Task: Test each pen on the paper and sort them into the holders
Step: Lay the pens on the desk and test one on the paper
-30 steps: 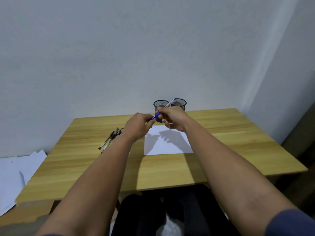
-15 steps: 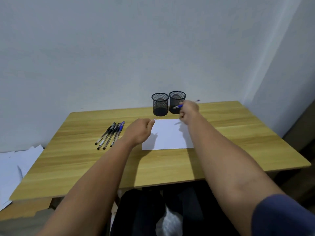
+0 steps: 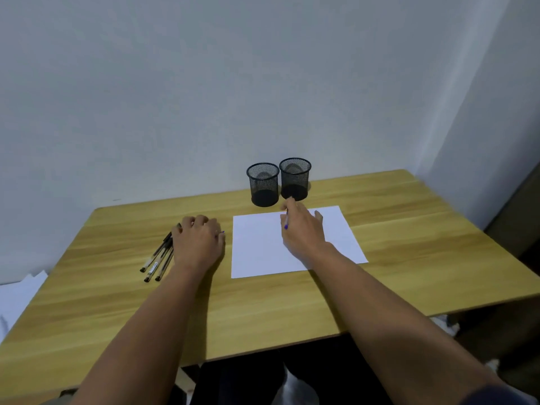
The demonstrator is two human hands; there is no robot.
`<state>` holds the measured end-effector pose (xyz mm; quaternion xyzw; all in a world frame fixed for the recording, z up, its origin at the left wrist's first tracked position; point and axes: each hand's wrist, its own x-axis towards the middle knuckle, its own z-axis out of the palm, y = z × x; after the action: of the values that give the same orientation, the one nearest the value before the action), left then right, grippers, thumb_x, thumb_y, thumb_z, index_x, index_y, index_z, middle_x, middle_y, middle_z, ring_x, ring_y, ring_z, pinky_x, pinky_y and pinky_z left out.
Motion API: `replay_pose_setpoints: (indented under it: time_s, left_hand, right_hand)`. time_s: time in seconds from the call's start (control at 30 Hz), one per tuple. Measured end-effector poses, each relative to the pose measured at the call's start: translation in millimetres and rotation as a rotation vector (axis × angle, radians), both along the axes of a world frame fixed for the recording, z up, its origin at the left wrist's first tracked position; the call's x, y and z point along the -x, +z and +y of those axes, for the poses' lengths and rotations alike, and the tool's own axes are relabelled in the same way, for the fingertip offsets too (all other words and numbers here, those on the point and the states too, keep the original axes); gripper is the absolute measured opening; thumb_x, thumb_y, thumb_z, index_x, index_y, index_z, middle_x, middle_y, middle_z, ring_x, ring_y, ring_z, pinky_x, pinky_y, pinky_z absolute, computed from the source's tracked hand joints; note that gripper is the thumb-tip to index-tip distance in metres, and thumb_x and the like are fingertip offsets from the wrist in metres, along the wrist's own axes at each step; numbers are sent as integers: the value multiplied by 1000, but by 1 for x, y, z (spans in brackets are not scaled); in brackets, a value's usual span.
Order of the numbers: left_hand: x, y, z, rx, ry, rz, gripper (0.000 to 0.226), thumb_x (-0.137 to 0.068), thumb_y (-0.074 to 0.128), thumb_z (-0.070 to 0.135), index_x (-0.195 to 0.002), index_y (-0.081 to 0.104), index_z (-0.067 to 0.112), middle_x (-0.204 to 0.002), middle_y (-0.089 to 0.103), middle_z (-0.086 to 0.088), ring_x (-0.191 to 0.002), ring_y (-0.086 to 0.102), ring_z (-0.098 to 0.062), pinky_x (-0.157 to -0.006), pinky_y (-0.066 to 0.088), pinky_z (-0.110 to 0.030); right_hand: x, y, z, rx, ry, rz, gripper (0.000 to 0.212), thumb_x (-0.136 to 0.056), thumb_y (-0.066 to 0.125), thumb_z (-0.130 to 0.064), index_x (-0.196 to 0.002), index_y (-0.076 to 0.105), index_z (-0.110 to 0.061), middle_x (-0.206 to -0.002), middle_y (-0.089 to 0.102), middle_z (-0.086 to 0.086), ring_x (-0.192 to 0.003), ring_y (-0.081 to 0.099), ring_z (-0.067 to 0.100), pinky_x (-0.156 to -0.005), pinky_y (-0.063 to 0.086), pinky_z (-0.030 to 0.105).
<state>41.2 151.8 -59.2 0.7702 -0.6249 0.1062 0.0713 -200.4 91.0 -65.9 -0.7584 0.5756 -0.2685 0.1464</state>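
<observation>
My right hand [image 3: 304, 230] is closed around a blue pen [image 3: 286, 222], and the pen's tip touches the white paper [image 3: 260, 252] near its far edge. My left hand [image 3: 198, 241] lies palm down on the wooden table [image 3: 409, 244], left of the paper, with curled fingers. A small blue pen cap [image 3: 222, 232] peeks out at its thumb. Several black pens [image 3: 156, 260] lie in a bundle under and beside that hand. Two black mesh holders [image 3: 264, 185] [image 3: 295, 178] stand side by side just behind the paper; I see no pens in them.
The table stands against a plain wall, its right corner close to a side wall. Loose white sheets [image 3: 17, 296] lie off the table's left edge. My dark-clothed legs [image 3: 263, 375] are under the near edge.
The hands pulled apart after uncapping the pen. My right hand brought the pen down from by the right holder to the paper. My left hand moved left, onto the table by the pens.
</observation>
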Motion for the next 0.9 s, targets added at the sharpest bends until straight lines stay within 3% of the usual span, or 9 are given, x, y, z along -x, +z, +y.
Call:
replay_pose_setpoints:
  time_s: [0.07,0.17,0.27,0.53,0.63,0.7,0.77,0.83,0.9]
  left_hand:
    - [3,-5,-5,10,-105,82,49,-98,49,47,-141,55,25,-149,53,0,-141,37,-30,-107,33,-55]
    - [8,-10,-11,-54,-244,101,63,-95,38,60,-149,47,29,-159,41,5,-151,25,-28,-114,25,-55]
    - [12,-14,-12,-125,-308,71,77,-90,25,76,-152,40,34,-164,32,8,-155,15,-26,-118,17,-55]
    - [17,-16,-5,-181,-295,104,101,-72,19,100,-156,27,46,-170,14,5,-157,-7,-26,-122,-3,-61]
    - [17,-18,-4,-178,-288,116,102,-70,18,102,-157,24,47,-170,12,4,-157,-10,-27,-121,-6,-62]
    - [17,-20,-4,-160,-284,138,102,-70,19,102,-156,24,48,-170,13,4,-157,-9,-27,-121,-6,-62]
    - [17,-22,-4,-143,-281,161,101,-70,20,102,-156,25,48,-170,15,4,-157,-7,-27,-121,-5,-62]
    - [16,-23,-5,-140,-284,177,101,-70,22,102,-156,26,48,-169,17,4,-157,-5,-27,-122,-2,-62]
    - [15,-24,-6,-136,-290,199,101,-70,23,102,-155,27,47,-169,18,4,-157,-3,-27,-122,1,-62]
  right_hand:
    - [-2,-6,-3,-55,12,72,23,-109,48,-20,-132,47,-21,-126,60,-5,-132,54,22,-124,18,62]
    - [1,-15,-5,-89,56,141,25,-111,46,-24,-135,46,-20,-137,58,-5,-144,47,24,-126,10,64]
    - [14,-19,-4,-74,92,132,24,-111,47,-26,-135,47,-20,-138,57,-6,-140,51,24,-128,7,61]
    - [47,-23,0,-67,88,110,25,-110,50,-29,-134,46,-24,-140,58,-4,-129,62,23,-129,7,59]
    - [42,-10,3,11,91,58,23,-108,53,-33,-130,53,-26,-132,65,-4,-121,64,21,-125,22,59]
    - [33,0,1,121,72,-150,22,-108,52,-37,-120,67,-26,-111,73,-2,-105,67,21,-109,45,53]
    - [18,12,-4,83,87,-438,31,-109,50,-42,-119,74,-26,-95,77,1,-95,72,21,-90,60,47]
    - [-2,22,-12,-55,95,-671,33,-110,53,-37,-127,75,-20,-94,80,3,-84,76,18,-76,64,37]
    - [-22,27,-20,-144,76,-774,26,-109,56,-28,-111,78,-13,-87,79,6,-65,69,14,-60,57,27]
